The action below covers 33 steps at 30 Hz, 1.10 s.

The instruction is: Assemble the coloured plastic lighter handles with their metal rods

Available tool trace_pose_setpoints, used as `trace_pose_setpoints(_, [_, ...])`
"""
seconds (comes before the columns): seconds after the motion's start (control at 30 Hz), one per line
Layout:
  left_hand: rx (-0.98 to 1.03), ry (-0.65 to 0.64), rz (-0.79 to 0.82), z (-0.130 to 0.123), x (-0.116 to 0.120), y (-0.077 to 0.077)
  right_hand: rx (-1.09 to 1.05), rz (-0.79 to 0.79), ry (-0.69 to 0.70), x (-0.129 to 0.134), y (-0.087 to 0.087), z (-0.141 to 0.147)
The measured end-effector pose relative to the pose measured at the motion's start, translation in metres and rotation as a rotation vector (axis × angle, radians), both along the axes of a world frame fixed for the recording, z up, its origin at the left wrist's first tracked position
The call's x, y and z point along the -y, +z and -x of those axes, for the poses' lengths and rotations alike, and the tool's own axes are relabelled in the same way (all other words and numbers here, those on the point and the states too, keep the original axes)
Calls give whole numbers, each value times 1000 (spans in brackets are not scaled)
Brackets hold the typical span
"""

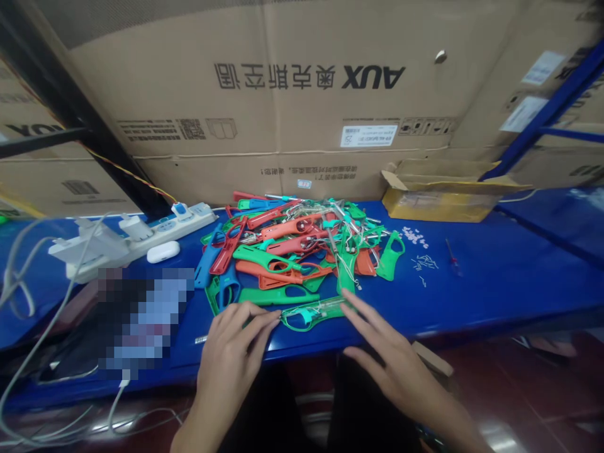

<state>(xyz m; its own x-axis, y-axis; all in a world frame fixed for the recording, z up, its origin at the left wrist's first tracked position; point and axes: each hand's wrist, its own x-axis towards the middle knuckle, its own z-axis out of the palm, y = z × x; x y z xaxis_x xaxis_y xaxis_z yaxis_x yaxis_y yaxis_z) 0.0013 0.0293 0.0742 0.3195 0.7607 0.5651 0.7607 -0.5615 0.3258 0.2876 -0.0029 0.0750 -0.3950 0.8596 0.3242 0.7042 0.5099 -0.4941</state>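
Note:
An opened green lighter shell (pixel 315 316) lies flat at the table's front edge, with wires, a rod and a turquoise part inside. At its left end is my left hand (pixel 238 340), fingers pressed together on something dark and too small to make out. My right hand (pixel 380 352) rests its fingertips at the shell's right end, fingers apart and thumb spread away. Just behind lies a pile of green, red, orange and blue lighter shells (pixel 283 245), mixed with metal rods and wires.
A power strip (pixel 155 236) with plugs, a white earbud case (pixel 163 251) and a cabled, pixelated device (pixel 151 321) are on the left. To the right are a yellow-taped box (pixel 434 204), small pale pieces (pixel 414 237), thin pins (pixel 426 263) and a screwdriver (pixel 453 259). Cardboard stands behind.

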Motion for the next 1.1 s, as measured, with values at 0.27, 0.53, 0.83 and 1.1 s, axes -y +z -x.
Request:
trace_pose_setpoints(0.27, [0,23,8,-1,0,1,-36,-174,-221,-6,-9,4])
trace_pose_setpoints(0.53, [11,14,-8,-3,0,4,189,-348,-260,-14,-10,17])
trace_pose_setpoints(0.83, [9,26,-3,-2,1,3,97,-372,-264,-23,-12,18])
trace_pose_setpoints(1.1, [-39,60,-11,-4,2,3,88,-286,-238,-15,-14,15])
